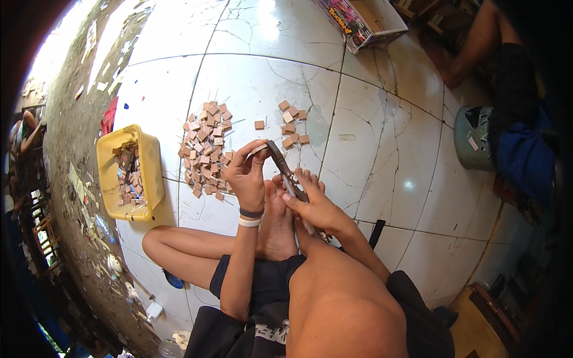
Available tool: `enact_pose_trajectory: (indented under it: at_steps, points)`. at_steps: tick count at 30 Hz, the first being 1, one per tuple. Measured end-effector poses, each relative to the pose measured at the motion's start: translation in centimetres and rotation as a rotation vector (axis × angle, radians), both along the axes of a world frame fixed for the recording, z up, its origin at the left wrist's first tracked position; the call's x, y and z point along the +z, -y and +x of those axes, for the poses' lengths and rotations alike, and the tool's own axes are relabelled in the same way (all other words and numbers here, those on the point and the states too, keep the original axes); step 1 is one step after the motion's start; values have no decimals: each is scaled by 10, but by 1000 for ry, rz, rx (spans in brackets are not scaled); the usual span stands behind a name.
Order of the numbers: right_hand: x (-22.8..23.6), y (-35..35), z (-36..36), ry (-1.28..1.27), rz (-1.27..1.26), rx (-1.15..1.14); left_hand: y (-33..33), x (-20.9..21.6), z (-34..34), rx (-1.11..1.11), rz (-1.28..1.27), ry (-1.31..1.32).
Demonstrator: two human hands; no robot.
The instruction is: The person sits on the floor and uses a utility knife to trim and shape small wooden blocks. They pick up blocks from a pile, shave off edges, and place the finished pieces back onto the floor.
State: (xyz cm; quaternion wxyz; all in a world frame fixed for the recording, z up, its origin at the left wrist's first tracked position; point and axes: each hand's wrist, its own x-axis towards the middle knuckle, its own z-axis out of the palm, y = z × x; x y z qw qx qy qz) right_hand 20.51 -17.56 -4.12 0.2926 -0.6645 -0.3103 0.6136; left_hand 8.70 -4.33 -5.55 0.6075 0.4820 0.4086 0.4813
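Note:
My left hand (245, 178) is raised with its fingertips pinching a small brown wooden piece (259, 149). Against that piece rest the dark jaws of a pair of pliers (276, 156), whose handles run down into my right hand (316, 210). My right fingers are wrapped round the handles, partly hidden. Just beyond my left hand lies a large heap of small wooden blocks (206, 147), many with thin pale pins sticking out. One single block (259, 125) sits apart, and a smaller group of blocks (289, 113) lies to its right.
A yellow tub (159, 173) with blocks and scraps stands at the left, beside littered ground. An open printed carton (364, 27) is at the far side. Another person's leg (471, 51) and a grey-green bucket (471, 143) are at the right. My bare feet (277, 224) are below the pliers.

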Motion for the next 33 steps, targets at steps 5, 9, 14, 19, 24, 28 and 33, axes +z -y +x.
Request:
enact_pose_trajectory:
  at_steps: [5,9,14,19,24,28,33]
  points:
    - [-6,-13,-4,-125,-57,24,-2,-7,2,95,-2,11]
    - [1,-21,-20,648,112,90,0,-14,1,169,91,-105]
    - [8,-29,-13,587,42,170,0,-23,-3,184,72,-130]
    - [12,-24,-7,448,142,25,-4,-16,-7,165,-58,-213]
    - [17,-14,7,334,222,-194,-17,10,-18,58,-343,-77]
    - [22,-6,21,293,251,-153,-21,26,-20,-25,-445,-77]
    - [21,-4,21,282,322,-103,-15,33,-17,-51,-485,-64]
